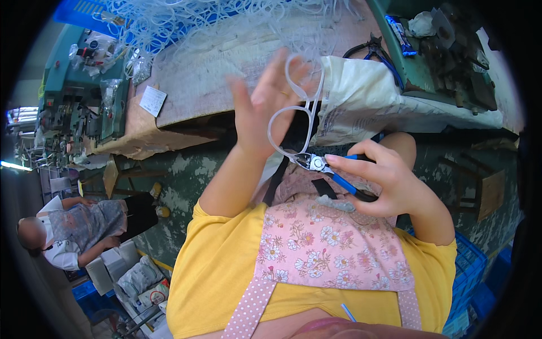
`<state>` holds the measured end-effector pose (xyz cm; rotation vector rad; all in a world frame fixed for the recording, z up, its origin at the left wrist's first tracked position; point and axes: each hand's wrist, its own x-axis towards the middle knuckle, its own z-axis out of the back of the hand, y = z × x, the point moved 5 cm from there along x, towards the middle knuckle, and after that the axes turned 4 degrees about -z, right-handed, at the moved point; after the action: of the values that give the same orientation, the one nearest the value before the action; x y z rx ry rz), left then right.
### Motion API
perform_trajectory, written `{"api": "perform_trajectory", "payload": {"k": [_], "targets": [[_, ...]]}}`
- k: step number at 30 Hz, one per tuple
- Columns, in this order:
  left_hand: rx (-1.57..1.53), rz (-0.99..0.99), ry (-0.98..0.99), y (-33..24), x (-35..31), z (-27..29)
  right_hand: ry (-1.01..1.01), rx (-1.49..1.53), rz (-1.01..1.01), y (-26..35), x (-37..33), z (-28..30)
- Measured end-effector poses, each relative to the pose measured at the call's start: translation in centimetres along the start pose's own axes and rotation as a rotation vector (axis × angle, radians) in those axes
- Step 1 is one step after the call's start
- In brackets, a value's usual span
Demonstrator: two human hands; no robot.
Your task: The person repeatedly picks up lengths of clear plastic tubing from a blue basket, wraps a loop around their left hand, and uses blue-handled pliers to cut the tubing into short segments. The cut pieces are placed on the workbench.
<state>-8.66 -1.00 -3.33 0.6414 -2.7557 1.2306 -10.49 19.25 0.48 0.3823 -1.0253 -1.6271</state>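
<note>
Head view, looking down past a yellow shirt and a pink floral apron [333,248].

Item 1: left hand [262,113], raised and open, fingers spread; a loop of clear plastic tubing [291,116] hangs over the fingers and trails down toward the tool. The hand is motion-blurred, so the exact hold on the loop cannot be told.

Item 2: right hand [384,181], closed around the blue handles of a pair of pliers [330,169]; the metal head points left and meets the lower end of the tubing loop.

Item 3: tabletop [226,73], beyond the hands, carrying a large tangled heap of clear tubing [214,22] and a white cloth bag [367,96]. A second pair of blue-handled pliers [375,53] lies near the bag.

Item 4: green machine [84,96], at the left end of the tabletop.

Item 5: another person [79,231], seated low at left, apart from this work.

Progress, as judged: one loop is formed and at the pliers, mid-handling; the heap on the tabletop suggests much tubing is left. No finished pieces can be told apart.
</note>
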Motion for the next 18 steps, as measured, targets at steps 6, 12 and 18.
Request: {"api": "perform_trajectory", "payload": {"k": [6,12,18], "targets": [[0.979,-0.747,0.309,-0.6,-3.1,-1.3,0.166,1.125,-0.265,-0.4,-0.3,-1.4],[-0.071,-0.281,-0.157,-1.5,-2.3,0.1,-0.286,0.130,-0.137,-0.4,0.0,-1.8],[-0.176,-0.230,-0.151,-2.5,-2.0,-1.4,-0.243,-0.335,-0.038,1.1,-0.1,-2.9]]}}
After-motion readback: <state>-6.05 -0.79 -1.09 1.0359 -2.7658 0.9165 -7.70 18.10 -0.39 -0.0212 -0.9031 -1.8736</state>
